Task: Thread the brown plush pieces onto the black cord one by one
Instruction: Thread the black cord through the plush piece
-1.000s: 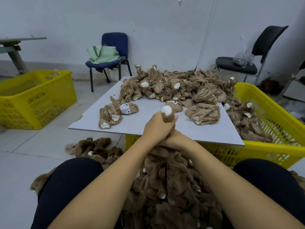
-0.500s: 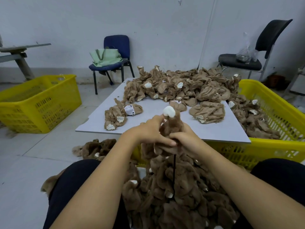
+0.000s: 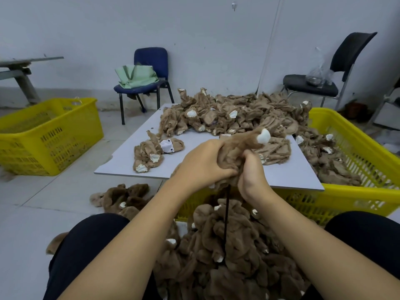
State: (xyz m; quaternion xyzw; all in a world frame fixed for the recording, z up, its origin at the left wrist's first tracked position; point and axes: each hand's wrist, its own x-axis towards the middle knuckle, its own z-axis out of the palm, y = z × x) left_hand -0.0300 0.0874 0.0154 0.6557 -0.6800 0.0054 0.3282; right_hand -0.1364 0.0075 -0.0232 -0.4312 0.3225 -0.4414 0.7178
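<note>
A brown plush piece [image 3: 242, 146] with a white tip is bunched between both hands above the board's near edge. My left hand [image 3: 203, 163] grips its left side and my right hand [image 3: 252, 174] grips its lower right. A black cord [image 3: 226, 215] hangs straight down from under the piece into a thick bundle of threaded brown plush [image 3: 229, 252] lying between my knees. A big heap of loose plush pieces [image 3: 233, 113] covers the far half of the white board [image 3: 121, 161]. A small clump of pieces [image 3: 149, 154] lies at its left.
A yellow crate [image 3: 357, 191] holding more plush supports the board on the right. Another yellow crate [image 3: 47, 135] stands on the floor at left. More plush [image 3: 121, 198] lies on the floor. A blue chair [image 3: 149, 83] and a black chair [image 3: 320, 83] stand by the wall.
Both hands have lifted the plush piece higher, and its white tip now leans to the right. A longer stretch of black cord shows below the hands.
</note>
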